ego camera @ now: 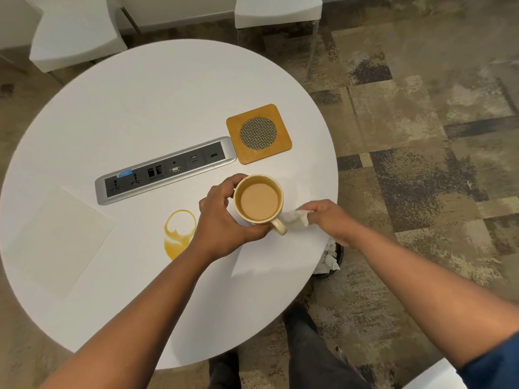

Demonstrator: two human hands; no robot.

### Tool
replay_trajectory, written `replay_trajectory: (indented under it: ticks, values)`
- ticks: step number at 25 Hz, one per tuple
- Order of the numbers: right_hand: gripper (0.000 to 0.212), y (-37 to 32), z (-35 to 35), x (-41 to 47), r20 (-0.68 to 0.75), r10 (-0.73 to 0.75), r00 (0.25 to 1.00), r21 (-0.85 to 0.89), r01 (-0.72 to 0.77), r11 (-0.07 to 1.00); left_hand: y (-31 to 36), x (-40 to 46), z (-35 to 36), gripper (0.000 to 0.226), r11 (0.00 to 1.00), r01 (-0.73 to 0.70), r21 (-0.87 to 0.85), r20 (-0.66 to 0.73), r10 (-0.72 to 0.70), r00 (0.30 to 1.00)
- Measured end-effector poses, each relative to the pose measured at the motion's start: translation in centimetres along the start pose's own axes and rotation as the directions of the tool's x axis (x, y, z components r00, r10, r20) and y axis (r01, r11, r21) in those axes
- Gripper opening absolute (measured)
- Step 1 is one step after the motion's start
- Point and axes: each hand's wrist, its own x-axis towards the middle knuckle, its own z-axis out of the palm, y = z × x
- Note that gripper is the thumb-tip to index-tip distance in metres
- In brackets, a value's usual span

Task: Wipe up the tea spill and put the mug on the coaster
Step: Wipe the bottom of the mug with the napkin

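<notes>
Evidently we were mid-task: our left hand (222, 217) gripped the mug (259, 202) round its body, fingers curled about the glazed wall, near the table's (146, 88) right edge. Our right hand (327, 217) pinched a crumpled tissue (296, 219) beside the mug's handle. The tea spill (178, 234), an amber ring with a pooled lobe, lay unwiped just left of the left hand. The coaster (259, 133), a square wooden tile with a round woven inset, sat beyond the mug, unoccupied. We judged the next move required setting the full mug level on the coaster, then blotting the spill.
</notes>
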Motion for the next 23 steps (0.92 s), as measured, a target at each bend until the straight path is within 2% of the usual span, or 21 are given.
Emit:
replay_trajectory:
  ticks: [1, 3, 5, 6, 8, 10, 11, 12, 14, 16, 17, 20, 23]
  values:
    - [0.039, -0.3, -0.1, -0.2, -0.031, 0.024, 0.999, 0.175, -0.018, 0.984, 0.1, -0.1, 0.0, 0.084, 1.0, 0.004, -0.003, 0.001, -0.004, 1.0]
    - [0.044, -1.2, -0.3, -0.2, -0.107, 0.02, 0.994, 0.49, 0.035, 0.871, 0.4, -0.2, -0.2, 0.082, 1.0, 0.006, -0.007, -0.002, -0.006, 1.0]
    - [0.05, -2.0, -0.4, 0.4, -0.247, 0.023, 0.969, 0.582, 0.129, 0.803, 0.5, -0.1, -0.4, 0.084, 1.0, 0.015, -0.007, 0.002, -0.015, 1.0]
    - [0.051, -2.1, -0.4, 0.7, -0.322, 0.031, 0.946, 0.547, 0.159, 0.822, 0.6, -0.1, -0.4, 0.086, 1.0, 0.023, -0.008, 0.003, -0.022, 1.0]
    - [0.049, -1.9, -0.5, 1.2, -0.48, 0.01, 0.877, 0.315, 0.162, 0.935, 0.6, 0.0, -0.5, 0.087, 0.999, 0.035, -0.014, -0.003, -0.035, 0.999]
    - [0.044, -1.0, -0.8, 1.7, -0.596, -0.138, 0.791, -0.064, 0.124, 0.99, 0.6, 0.1, -0.4, 0.087, 0.999, 0.037, -0.018, -0.006, -0.037, 0.999]
    - [0.042, -0.5, -0.9, 1.7, -0.613, -0.249, 0.75, -0.263, 0.103, 0.959, 0.6, 0.1, -0.3, 0.088, 0.999, 0.038, -0.018, -0.004, -0.038, 0.999]
    - [0.04, -0.1, -1.0, 1.6, -0.597, -0.375, 0.709, -0.462, 0.078, 0.883, 0.6, 0.2, -0.2, 0.088, 0.999, 0.039, -0.018, 0.0, -0.039, 0.999]
    - [0.037, 0.9, -1.2, 1.3, -0.445, -0.591, 0.673, -0.78, 0.032, 0.625, 0.7, 0.2, -0.1, 0.09, 0.999, 0.037, -0.017, 0.009, -0.037, 0.999]
    - [0.03, 1.9, -1.2, 0.7, -0.277, -0.642, 0.715, -0.913, 0.013, 0.408, 0.7, 0.1, 0.0, 0.09, 0.999, 0.029, -0.013, 0.014, -0.029, 0.999]
    - [0.024, 2.2, -1.1, 0.3, -0.239, -0.627, 0.741, -0.934, 0.0, 0.357, 0.7, 0.2, 0.0, 0.089, 1.0, 0.025, -0.01, 0.016, -0.025, 1.0]
    - [0.029, 2.8, -0.7, -0.3, -0.209, -0.568, 0.796, -0.954, -0.04, 0.297, 0.7, 0.2, 0.2, 0.088, 1.0, 0.028, -0.003, 0.023, -0.028, 0.999]
    - [0.023, 2.0, -0.6, 0.2, -0.243, -0.549, 0.8, -0.95, -0.082, 0.301, 0.7, 0.2, 0.2, 0.084, 1.0, 0.017, 0.006, 0.031, -0.017, 0.999]
